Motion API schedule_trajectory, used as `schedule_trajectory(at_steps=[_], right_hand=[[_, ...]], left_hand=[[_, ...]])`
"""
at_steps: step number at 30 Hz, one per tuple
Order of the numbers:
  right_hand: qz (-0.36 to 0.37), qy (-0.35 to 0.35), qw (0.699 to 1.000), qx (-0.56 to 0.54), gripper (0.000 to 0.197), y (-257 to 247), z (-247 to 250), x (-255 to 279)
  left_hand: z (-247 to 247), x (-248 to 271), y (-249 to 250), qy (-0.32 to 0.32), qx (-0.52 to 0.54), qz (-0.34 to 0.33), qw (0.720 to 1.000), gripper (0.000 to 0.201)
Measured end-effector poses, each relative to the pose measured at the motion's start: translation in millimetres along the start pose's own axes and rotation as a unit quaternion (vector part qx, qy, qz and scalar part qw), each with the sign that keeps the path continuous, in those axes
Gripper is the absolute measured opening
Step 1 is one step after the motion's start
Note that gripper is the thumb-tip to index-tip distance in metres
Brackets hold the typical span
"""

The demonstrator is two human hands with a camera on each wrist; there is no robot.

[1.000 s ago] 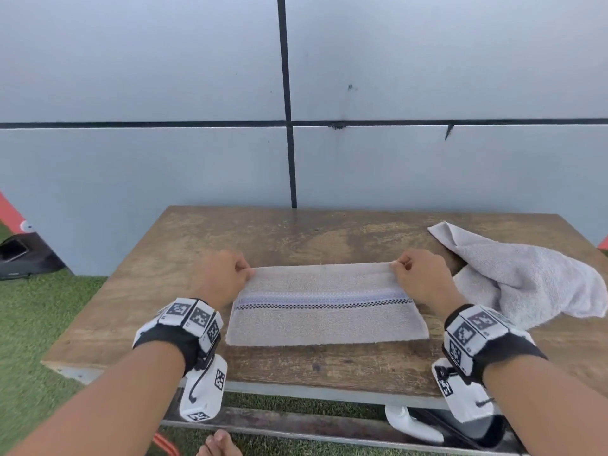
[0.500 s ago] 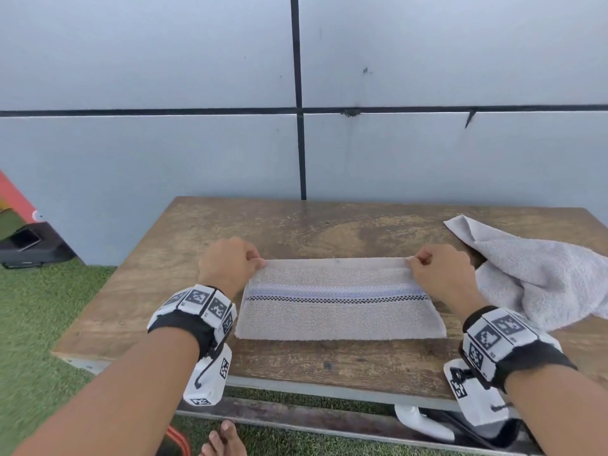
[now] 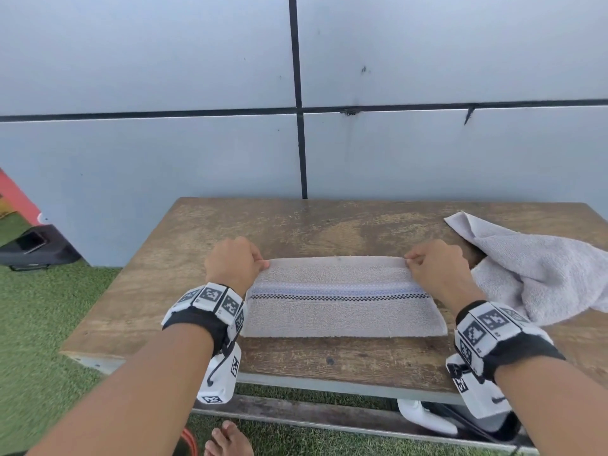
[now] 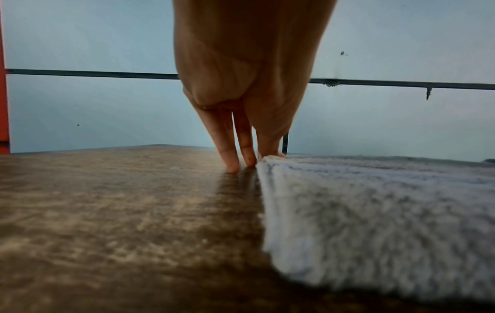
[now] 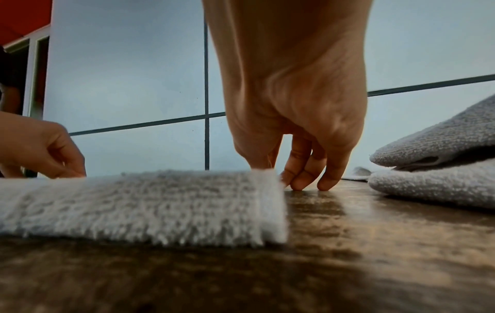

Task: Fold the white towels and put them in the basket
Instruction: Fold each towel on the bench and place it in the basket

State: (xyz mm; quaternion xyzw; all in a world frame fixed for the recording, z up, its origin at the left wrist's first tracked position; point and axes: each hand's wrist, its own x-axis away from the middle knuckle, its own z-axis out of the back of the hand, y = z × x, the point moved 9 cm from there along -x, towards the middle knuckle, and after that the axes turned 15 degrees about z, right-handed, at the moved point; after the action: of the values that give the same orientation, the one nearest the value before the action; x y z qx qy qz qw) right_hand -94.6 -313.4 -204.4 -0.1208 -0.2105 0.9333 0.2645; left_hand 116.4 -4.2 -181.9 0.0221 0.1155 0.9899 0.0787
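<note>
A white towel [image 3: 342,311] with a blue and black chequered stripe lies folded flat in the middle of the wooden table [image 3: 296,225]. My left hand [image 3: 235,263] pinches its far left corner [image 4: 269,158], with two fingertips [image 4: 233,167] touching the wood. At the far right corner [image 5: 263,172] my right hand [image 3: 434,264] pinches the towel, its other fingertips [image 5: 300,186] resting on the table. A second white towel [image 3: 539,268] lies crumpled at the table's right edge, just right of my right hand. No basket is in view.
A pale blue panelled wall [image 3: 296,93] stands right behind the table. Green artificial grass [image 3: 36,324] surrounds it, with a black object [image 3: 33,248] on the ground at the left. Under the table's front edge sit a white object [image 3: 424,419] and a bare foot [image 3: 227,439].
Both hands keep hold of the towel's far corners; the towel lies as before. Only the head view has shifted slightly.
</note>
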Motion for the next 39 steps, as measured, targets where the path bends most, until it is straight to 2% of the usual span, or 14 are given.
schedule_trajectory(at_steps=[4,7,14,17,18,20,23,31,35,38,39], right_hand=[[0.022,-0.012,0.999,0.025,0.022,-9,2,10],[0.030,-0.015,0.999,0.023,0.047,-8,2,18],[0.038,-0.039,0.998,0.010,0.049,-6,4,41],[0.034,-0.047,0.998,0.021,0.037,-6,6,48],[0.035,-0.046,0.998,0.021,0.039,-7,8,50],[0.033,-0.045,0.998,0.019,0.044,-7,10,54],[0.031,-0.051,0.998,0.029,0.026,-8,12,59],[0.023,-0.047,0.996,0.066,0.012,-15,12,72],[0.037,-0.048,0.993,0.101,0.020,-24,4,86],[0.064,-0.064,0.988,0.128,0.004,-32,-2,91],[0.063,-0.075,0.986,0.134,0.007,-32,-1,88]], left_hand=[[-3,10,-1,-0.018,-0.003,0.003,1.000,0.021],[-8,21,-7,-0.045,0.018,-0.004,0.999,0.020],[-8,39,-18,-0.072,0.008,-0.019,0.997,0.017],[-10,41,-24,-0.096,0.009,-0.024,0.995,0.012],[-10,43,-26,-0.099,0.007,-0.021,0.995,0.011],[-7,47,-29,-0.090,0.002,-0.010,0.996,0.009],[-3,54,-30,-0.069,-0.004,-0.004,0.998,0.006],[5,72,-28,-0.053,-0.004,-0.008,0.999,0.005],[3,81,-29,-0.047,-0.014,0.007,0.999,0.011],[2,85,-28,-0.055,-0.053,-0.008,0.997,0.019],[4,86,-26,-0.060,-0.065,-0.019,0.996,0.020]])
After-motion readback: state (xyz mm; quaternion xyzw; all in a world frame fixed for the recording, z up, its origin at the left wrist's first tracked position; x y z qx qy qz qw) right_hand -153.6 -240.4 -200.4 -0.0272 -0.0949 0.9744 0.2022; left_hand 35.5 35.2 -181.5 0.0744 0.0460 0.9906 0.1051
